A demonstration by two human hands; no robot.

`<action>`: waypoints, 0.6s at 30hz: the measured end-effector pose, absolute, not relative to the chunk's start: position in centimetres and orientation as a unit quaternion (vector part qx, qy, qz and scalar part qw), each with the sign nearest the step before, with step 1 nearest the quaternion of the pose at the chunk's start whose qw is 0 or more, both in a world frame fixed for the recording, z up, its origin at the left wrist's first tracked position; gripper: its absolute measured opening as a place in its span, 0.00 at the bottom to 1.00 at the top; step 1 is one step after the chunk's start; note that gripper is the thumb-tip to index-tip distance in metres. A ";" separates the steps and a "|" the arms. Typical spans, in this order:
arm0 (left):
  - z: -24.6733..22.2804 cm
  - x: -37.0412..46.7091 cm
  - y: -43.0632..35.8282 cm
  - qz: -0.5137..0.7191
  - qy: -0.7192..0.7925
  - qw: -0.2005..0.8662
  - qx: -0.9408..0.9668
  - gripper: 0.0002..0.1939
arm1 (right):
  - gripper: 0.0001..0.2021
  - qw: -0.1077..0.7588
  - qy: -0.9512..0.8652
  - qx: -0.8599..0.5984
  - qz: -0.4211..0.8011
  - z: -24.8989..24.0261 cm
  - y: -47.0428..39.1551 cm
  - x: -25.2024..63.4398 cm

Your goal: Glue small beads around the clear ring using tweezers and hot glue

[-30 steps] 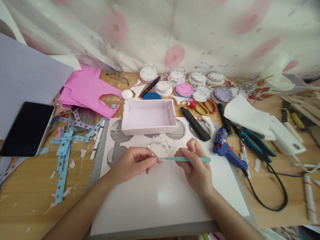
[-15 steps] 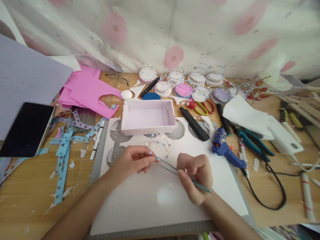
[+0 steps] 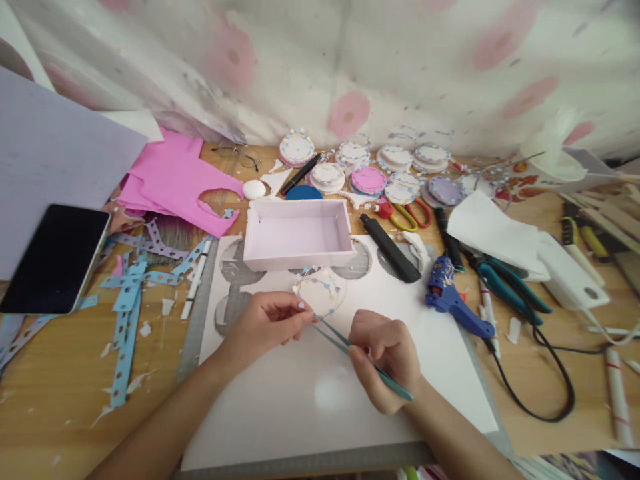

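Observation:
Between the thumb and fingers of my left hand [image 3: 273,320] is pinched the near edge of a thin clear ring [image 3: 334,310] with small blue, white and yellow pieces along it. My right hand [image 3: 387,357] is closed around teal tweezers [image 3: 345,343], whose points reach the ring right beside my left fingertips. Whether the tips grip a tiny piece there I cannot make out. Both hands are over a white sheet [image 3: 270,413] on a grey cutting mat. Just beyond the ring stands an open pale box [image 3: 300,259].
Several decorated round discs [image 3: 369,180] stand along the back. To the right lie a black cutter [image 3: 390,248], a blue glue gun [image 3: 457,303] with its cord, and pliers [image 3: 515,287]. On the left are a phone [image 3: 55,260], pink sheets [image 3: 170,180] and punched blue strips [image 3: 125,333].
My right hand has shifted slightly left and down with the tweezers, which now slant more steeply. My left hand stays almost in place, still pinching the ring.

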State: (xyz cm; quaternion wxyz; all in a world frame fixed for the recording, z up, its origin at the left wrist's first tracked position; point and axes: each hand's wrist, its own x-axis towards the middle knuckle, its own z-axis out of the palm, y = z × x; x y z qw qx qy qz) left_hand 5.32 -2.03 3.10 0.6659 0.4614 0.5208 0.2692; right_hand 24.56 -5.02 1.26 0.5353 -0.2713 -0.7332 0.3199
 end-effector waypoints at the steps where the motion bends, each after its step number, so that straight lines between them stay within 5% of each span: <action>1: 3.2 5.4 -2.0 0.270 0.525 0.663 0.461 0.10 | 0.15 0.530 -0.738 -0.271 0.317 1.3 -5.0 24.6; 18: 2.6 5.1 -2.1 0.267 0.523 0.667 0.460 0.10 | 0.16 0.516 -0.750 -0.269 0.315 1.2 -5.1 24.6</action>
